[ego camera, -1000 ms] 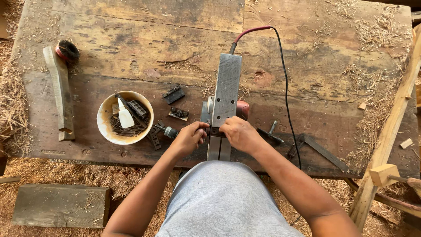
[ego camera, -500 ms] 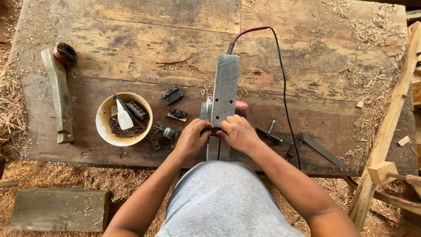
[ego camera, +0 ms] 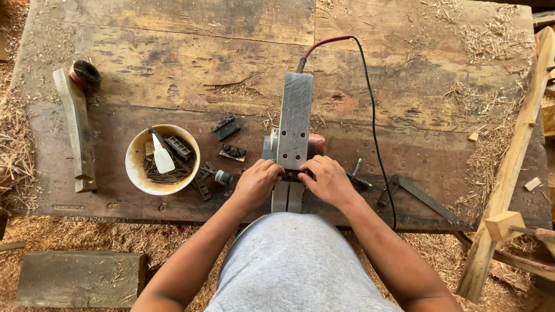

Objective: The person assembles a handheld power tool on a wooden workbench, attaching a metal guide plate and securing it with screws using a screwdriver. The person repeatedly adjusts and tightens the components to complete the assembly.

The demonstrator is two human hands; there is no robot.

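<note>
Pressing in from both sides, the left hand and right hand have their fingers closed on the middle of the upturned planer — it lies lengthwise on the worn wooden surface, cord trailing away, bowl of nails just left.

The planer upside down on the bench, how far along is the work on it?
Done: the planer lies sole-up on the workbench, and small metal parts lie loose beside the bowl. In hand: left hand and right hand press at the blade slot. Left: the loose parts are not yet back on.
</note>
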